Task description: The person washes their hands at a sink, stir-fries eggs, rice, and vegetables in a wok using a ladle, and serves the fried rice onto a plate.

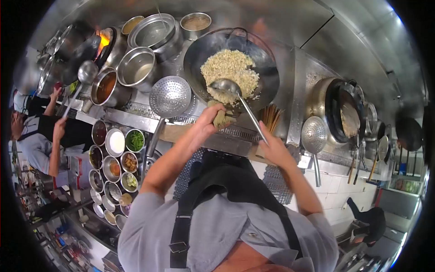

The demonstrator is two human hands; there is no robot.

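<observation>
A large dark wok holds a mound of fried rice. My left hand is closed on a greenish cloth at the wok's near rim. The handle of a metal ladle is gripped in my right hand, to the right of the cloth; the ladle's bowl rests on the near part of the rice. Left of the wok lies a perforated strainer. A bundle of thin sticks stands just beyond my right hand.
Metal pots stand at the upper left, and several ingredient bowls at the left. A co-worker holds a ladle at far left. Another strainer and wok are at right. Another person is at lower right.
</observation>
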